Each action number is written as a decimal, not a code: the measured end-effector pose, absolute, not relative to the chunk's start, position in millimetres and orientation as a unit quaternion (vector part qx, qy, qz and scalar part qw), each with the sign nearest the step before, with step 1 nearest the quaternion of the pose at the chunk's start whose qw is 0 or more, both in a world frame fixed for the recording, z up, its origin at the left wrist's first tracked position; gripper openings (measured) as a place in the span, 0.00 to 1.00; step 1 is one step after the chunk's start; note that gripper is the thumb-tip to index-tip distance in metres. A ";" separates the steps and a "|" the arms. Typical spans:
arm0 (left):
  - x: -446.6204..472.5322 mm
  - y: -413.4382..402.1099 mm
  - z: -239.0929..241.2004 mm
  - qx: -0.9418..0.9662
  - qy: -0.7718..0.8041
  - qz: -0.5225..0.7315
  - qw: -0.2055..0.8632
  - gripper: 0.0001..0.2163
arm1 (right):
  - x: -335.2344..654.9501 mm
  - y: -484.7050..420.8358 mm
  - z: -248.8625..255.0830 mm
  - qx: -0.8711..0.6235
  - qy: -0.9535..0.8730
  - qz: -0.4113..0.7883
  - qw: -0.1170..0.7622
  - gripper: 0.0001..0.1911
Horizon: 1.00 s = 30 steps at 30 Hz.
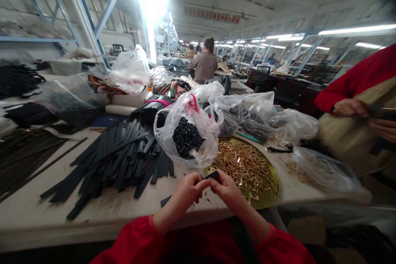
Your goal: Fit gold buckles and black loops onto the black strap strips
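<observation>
In front of me, both hands are closed on a short length of black strap (213, 175). My left hand (192, 189) pinches at its left end, and my right hand (225, 186) grips it from the right; the fingers hide any small part between them. Another dark strap end (166, 201) shows beside my left forearm, and I cannot tell if it belongs to the same piece. Just beyond my hands is a clear plastic bag (163, 132) of small black loops (185, 135). Right of it, gold metal buckles (241, 161) lie on a round yellow-gold tray (274, 198).
A heap of black straps (120, 156) covers the table (120, 210) on the left. More plastic bags (253, 109) stand behind the tray. At the right, a person in red sleeves (355, 78) works close by. Farther back stands another person (206, 66).
</observation>
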<state>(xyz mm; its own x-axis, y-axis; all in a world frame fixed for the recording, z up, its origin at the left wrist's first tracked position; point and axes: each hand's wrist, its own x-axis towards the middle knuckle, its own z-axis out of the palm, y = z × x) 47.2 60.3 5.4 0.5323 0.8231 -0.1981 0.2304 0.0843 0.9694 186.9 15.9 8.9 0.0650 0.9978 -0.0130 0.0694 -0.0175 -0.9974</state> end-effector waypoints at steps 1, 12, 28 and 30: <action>43.1 62.2 1.8 0.623 0.426 0.256 0.605 0.11 | 184.9 18.5 7.8 -0.526 -0.503 0.485 0.485 0.14; 11.3 92.2 3.4 0.569 0.464 0.247 0.633 0.11 | 201.9 151.5 -12.0 -0.664 -0.677 0.221 0.229 0.09; 11.9 93.5 -2.1 0.516 0.471 0.295 0.652 0.08 | 197.0 166.2 -29.9 -0.655 -0.621 0.310 0.299 0.09; 13.0 89.4 3.2 0.511 0.460 0.304 0.659 0.08 | 200.0 154.6 -22.6 -0.638 -0.589 0.349 0.353 0.12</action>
